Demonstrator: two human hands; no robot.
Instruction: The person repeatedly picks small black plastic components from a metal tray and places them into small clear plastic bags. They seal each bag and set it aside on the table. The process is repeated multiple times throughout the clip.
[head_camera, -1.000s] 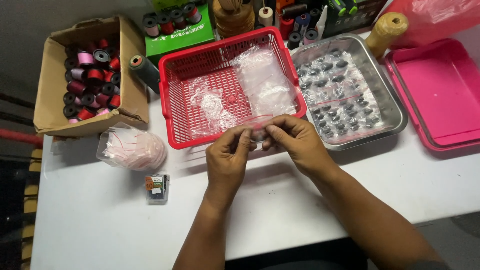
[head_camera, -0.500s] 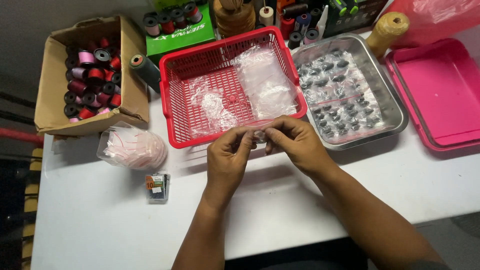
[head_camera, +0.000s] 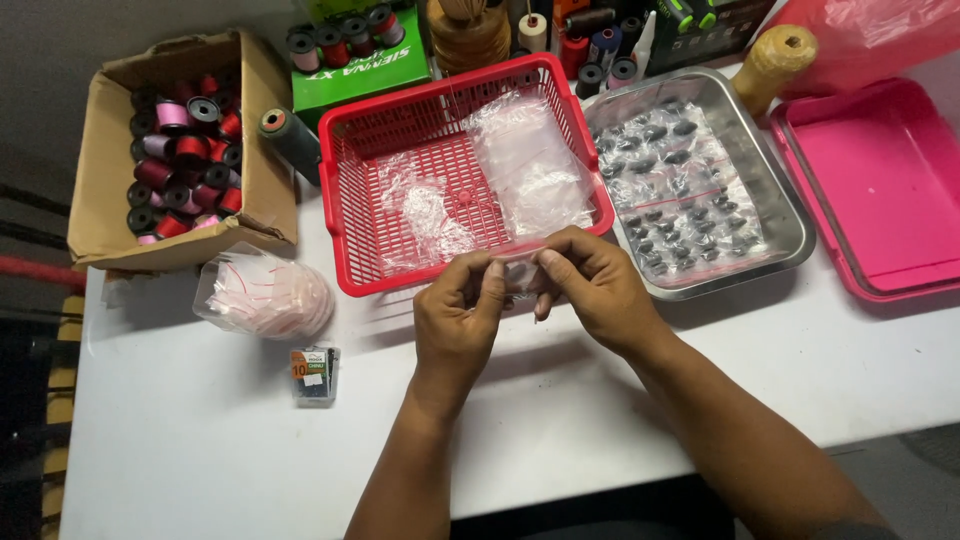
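My left hand (head_camera: 458, 318) and my right hand (head_camera: 590, 285) meet over the white table (head_camera: 200, 440), just in front of the red plastic basket (head_camera: 345, 240). Between their fingertips they pinch a small clear plastic bag (head_camera: 518, 262), held by its top edge. What the bag contains is hidden by my fingers. Inside the basket lie more clear plastic bags (head_camera: 530, 170). To the right stands a metal tray (head_camera: 790, 225) with several small bagged dark pieces.
A cardboard box (head_camera: 100, 190) of thread spools sits at the left, with a bundle of small clear bags (head_camera: 265, 295) and a small packet (head_camera: 315, 372) below it. A pink lidded case (head_camera: 885, 190) lies far right. Spools and a green box (head_camera: 365, 65) line the back.
Both hands have stayed in front of the basket, fingers shifting slightly along the small bag's top edge. Nothing else moved.
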